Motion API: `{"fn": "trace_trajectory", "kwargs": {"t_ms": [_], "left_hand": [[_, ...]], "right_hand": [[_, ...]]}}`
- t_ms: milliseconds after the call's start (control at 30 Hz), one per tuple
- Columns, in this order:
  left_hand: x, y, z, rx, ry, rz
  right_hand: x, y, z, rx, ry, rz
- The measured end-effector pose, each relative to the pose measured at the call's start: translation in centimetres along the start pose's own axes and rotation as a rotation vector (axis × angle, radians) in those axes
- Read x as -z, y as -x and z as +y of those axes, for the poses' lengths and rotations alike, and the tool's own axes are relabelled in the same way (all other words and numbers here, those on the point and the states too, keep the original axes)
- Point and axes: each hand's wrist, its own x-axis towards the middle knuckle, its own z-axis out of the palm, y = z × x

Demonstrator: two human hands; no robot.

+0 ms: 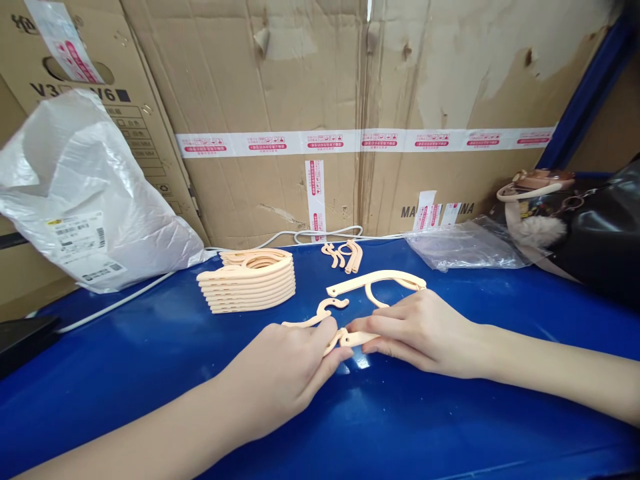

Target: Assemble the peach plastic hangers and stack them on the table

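Note:
My left hand (287,363) is closed, pinching a cream plastic hanger piece (333,343) between thumb and fingers. My right hand (420,330) grips a cream hanger arm (356,339) with a small hole at its end. The two pieces meet between my hands; whether they are joined, I cannot tell. Just behind my left hand shows a hanger hook (325,311), its lower part partly hidden. Beyond my right hand lies another hanger arm (375,280) with a curved part under it. Further back sits a stack of folded cream hangers (250,290).
Small hooks (333,255) and short arms (354,257) lie at the back of the blue table (380,427). A white cable (280,235) runs before the cardboard boxes (275,80). A white plastic bag (80,193) stands left; a clear bag (465,247) and black bag (600,233) are right.

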Motion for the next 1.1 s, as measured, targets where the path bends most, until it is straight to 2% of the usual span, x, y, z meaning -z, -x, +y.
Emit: {"fn": "trace_trajectory", "kwargs": {"t_ms": [233,433,700,1000,1100], "left_hand": [[-0.5,0.0,-0.4,-0.197,-0.392,0.257],[-0.9,-0.1,-0.6,-0.253,-0.598,0.320],[-1.0,0.0,-0.4,-0.124,-0.286,0.296],[-0.7,0.1,-0.2,-0.165,-0.277,0.371],[-0.9,0.2,-0.5,-0.179,-0.252,0.325]], "right_hand": [[0.0,0.0,-0.1,-0.060,-0.097,-0.043],[-0.2,-0.2,-0.2,-0.097,-0.223,-0.110],[-0.6,-0.3,-0.2,-0.128,-0.242,-0.106],[-0.1,-0.4,-0.4,-0.123,-0.285,-0.121],[-0.3,-0.3,-0.3,-0.101,-0.248,-0.115]]}}
